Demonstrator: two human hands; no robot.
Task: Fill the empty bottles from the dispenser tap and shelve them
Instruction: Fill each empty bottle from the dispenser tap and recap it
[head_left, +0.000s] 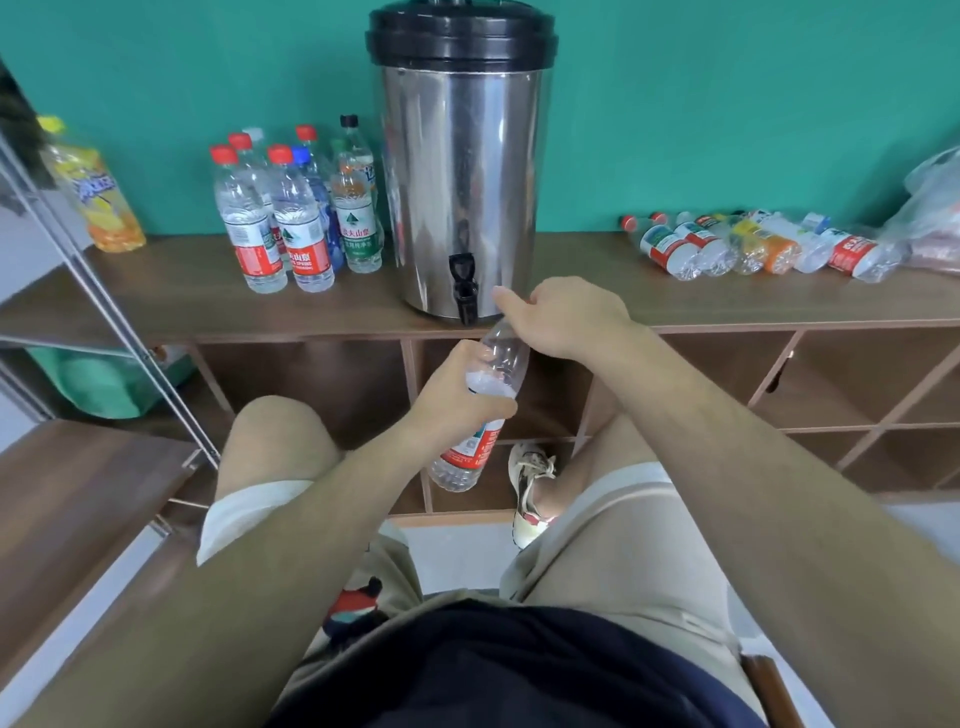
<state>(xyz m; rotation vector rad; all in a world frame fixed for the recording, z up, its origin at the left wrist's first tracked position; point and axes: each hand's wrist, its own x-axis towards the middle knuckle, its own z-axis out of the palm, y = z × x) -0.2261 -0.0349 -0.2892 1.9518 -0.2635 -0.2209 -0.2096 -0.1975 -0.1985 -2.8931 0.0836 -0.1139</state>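
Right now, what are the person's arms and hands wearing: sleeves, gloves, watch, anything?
Nothing visible. The left hand and right hand have no gloves, rings or watch; the left forearm and right forearm show no sleeve as far as the frame reaches.

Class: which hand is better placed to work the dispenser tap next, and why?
Right, probably. The right hand is at the neck of the bottle, just beside the tap; the left hand grips the body lower down, supporting it.

Tap (464, 291) and dispenser (462, 171) block just left of the fingers (506, 302) of the right hand (566, 318); right of them, worktop (587, 265) lies open.
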